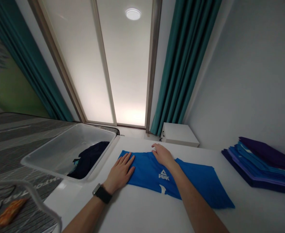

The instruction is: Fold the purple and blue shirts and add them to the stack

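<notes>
A blue T-shirt (pixel 144 168) with a white PEAK print lies folded into a long strip on the white table (pixel 142 213). My left hand (pixel 120 170) rests flat on its left end, fingers spread, a black watch on the wrist. At the shirt's far edge is my right hand (pixel 162 154), its fingers loosely bent and a small gap showing between thumb and forefinger. The right forearm crosses over the shirt and covers part of it. No cloth shows pinched in that hand.
Left of the table stands a clear plastic bin (pixel 52 155) with dark clothes (pixel 91 158) inside. A stack of folded clothes (pixel 261 165) sits at the right, near the wall. Behind the table is a white cabinet (pixel 180 134). An orange packet (pixel 9 212) lies lower left.
</notes>
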`<action>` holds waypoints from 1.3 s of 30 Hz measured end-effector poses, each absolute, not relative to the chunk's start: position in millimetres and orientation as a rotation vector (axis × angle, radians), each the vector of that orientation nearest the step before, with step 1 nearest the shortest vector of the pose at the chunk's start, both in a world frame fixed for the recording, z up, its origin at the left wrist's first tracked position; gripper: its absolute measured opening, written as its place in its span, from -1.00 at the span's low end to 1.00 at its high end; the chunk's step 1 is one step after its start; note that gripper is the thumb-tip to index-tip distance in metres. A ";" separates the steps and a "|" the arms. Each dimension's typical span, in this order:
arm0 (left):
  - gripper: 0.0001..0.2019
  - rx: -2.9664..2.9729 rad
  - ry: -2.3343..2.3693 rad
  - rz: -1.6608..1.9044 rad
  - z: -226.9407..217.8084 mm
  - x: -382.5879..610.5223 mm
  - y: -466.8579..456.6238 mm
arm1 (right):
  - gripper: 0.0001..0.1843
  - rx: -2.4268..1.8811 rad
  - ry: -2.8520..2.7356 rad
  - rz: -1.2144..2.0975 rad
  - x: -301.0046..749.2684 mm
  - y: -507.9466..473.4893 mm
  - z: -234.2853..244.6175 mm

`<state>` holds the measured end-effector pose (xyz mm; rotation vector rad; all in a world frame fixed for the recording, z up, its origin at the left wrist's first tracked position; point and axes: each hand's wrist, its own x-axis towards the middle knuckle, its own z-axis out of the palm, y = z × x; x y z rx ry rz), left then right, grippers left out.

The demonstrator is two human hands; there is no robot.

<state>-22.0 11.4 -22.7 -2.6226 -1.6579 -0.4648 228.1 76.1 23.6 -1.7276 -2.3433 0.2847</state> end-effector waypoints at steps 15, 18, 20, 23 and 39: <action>-0.57 -2.623 -1.887 -0.550 0.7 -21.1 28.9 | -0.68 -1.887 -2.095 0.264 406.9 29.7 -2.8; -0.59 -2.606 -1.884 -0.451 10.9 -12.0 37.2 | -0.69 -1.869 -2.060 0.339 420.0 22.4 -2.0; -0.60 -2.589 -1.890 -0.410 15.5 -3.8 43.2 | -0.69 -1.885 -2.047 0.359 423.8 17.5 -2.4; -0.65 -2.544 -1.924 -0.422 16.3 5.7 50.0 | -0.71 -1.931 -2.057 0.327 423.9 10.6 -5.1; -0.74 -2.541 -1.897 -0.613 -4.2 -5.0 57.6 | -0.78 -2.007 -2.191 0.116 392.2 2.1 -4.8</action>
